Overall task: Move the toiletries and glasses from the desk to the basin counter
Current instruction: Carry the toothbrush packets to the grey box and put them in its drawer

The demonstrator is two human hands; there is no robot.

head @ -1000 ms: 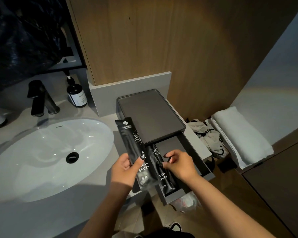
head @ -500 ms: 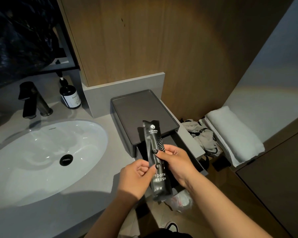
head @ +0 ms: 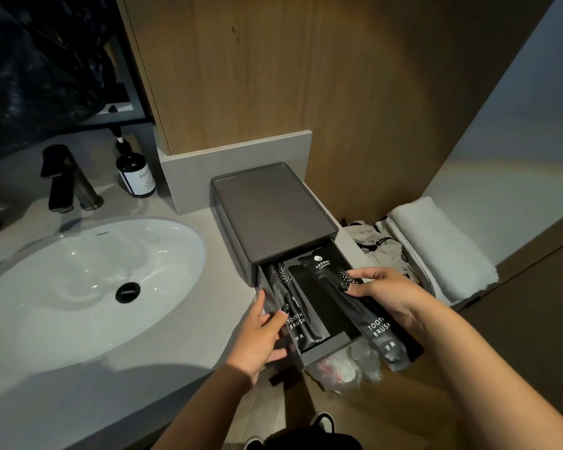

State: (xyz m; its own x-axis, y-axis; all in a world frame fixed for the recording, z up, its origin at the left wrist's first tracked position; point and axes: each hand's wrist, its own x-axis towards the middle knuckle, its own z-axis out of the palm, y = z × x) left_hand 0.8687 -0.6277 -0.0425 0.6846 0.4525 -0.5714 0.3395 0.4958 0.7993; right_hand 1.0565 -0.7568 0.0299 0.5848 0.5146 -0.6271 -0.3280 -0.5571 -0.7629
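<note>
Head view: the organiser box point(head: 273, 216) stands on the basin counter point(head: 192, 287), its drawer point(head: 322, 347) pulled out. The first toothbrush packet point(head: 294, 315) lies in the drawer (left side). The left hand point(head: 260, 332), fingers loosely extended, touches it. The right hand point(head: 381, 293) pinches the second toothbrush packet point(head: 371, 323), tilted over the drawer's right side.

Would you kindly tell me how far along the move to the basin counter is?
Done: one toothbrush packet lies in the open drawer on the counter, the left hand resting on it. In hand: the right hand holds a second packet over the drawer's right side, not yet set down. Left: no glasses are in view, so those seem to remain.
</note>
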